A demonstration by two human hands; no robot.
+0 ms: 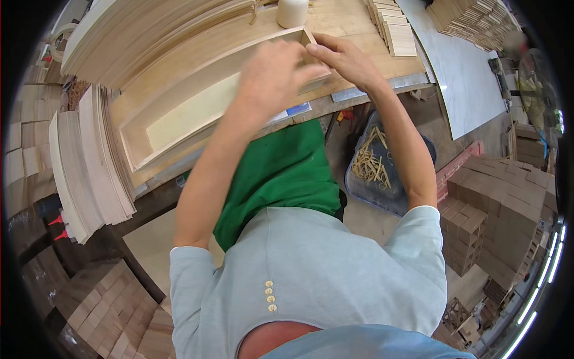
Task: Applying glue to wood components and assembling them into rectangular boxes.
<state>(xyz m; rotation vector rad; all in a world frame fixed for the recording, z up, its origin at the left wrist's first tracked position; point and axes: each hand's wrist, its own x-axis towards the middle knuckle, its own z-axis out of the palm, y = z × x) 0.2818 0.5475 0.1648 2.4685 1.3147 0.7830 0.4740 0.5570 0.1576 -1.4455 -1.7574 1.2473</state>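
Observation:
A long, shallow, open wooden box (134, 143) of pale wood lies across the workbench (335, 21) in front of me. At its right end, my right hand (350, 63) grips the end wall, with the thumb near the rim and the fingers bent around the corner. My left hand (272, 75) is over the box near that same end. It is smeared by motion, so its fingers do not show clearly. Behind the box's right end stands a white cylindrical container (292, 13).
Long thin boards (149, 36) are piled behind the box, and more boards (89, 161) stand at its left end. Short wooden slats (394, 30) lie at the bench's far right. Below is a bin (359, 191) with tan strips (371, 158). Stacked wooden blocks (499, 191) stand right.

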